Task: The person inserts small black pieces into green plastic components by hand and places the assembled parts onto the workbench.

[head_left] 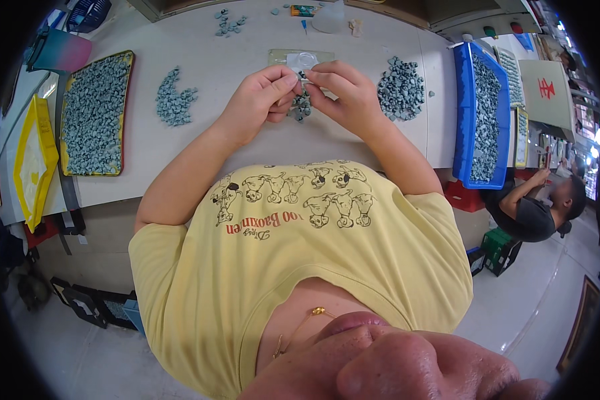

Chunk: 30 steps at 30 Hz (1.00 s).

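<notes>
My left hand (263, 100) and my right hand (343, 93) meet over the white table (213, 60), fingertips pinched together on a small grey-green part (303, 79). Just below the fingertips lies a small heap of the same grey-green parts (301, 107), partly hidden by my hands. Behind the hands sits a flat pad with a clear round lid or dish (304, 60) on it.
Piles of grey-green parts lie at left (173, 100) and right (401, 89). A yellow-rimmed tray (97, 113) and a blue bin (481, 113) hold many more. A yellow empty tray (33, 160) is far left. Another person (537, 207) sits at the right.
</notes>
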Motion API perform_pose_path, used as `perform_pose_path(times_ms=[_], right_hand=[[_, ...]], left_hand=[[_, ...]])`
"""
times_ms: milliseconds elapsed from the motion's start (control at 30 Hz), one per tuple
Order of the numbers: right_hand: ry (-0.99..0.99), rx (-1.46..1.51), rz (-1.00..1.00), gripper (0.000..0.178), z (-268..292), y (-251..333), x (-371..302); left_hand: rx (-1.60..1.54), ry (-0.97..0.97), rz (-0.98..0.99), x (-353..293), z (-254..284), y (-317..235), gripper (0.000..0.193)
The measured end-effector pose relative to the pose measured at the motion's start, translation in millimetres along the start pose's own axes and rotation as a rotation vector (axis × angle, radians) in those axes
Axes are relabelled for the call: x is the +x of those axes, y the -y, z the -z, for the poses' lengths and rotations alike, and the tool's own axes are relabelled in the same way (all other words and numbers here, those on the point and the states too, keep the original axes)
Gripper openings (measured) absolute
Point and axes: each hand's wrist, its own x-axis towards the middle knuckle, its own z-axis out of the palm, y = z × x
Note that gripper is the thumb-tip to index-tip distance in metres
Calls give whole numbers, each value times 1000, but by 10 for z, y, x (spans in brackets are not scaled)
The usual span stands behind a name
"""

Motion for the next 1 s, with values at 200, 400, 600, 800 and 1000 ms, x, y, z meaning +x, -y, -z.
perform_pose_path(times_ms=[200,400,600,800,1000], right_hand=[[19,31,-74,20,-28,-34,-15],[65,76,-112,19,-45,-95,-16],[12,143,-134,20,-52,-115,-6],[-3,202,-227,23,-48,-94,19],[-2,194,-209,25,-36,-84,22]], left_hand=[[10,-50,55,13,-12,-6,21],[-16,-64,90,46,23,-5,21],[0,5,34,76,28,16,19],[110,-38,-73,86,36,59,18],[121,0,-89,94,44,79,18]])
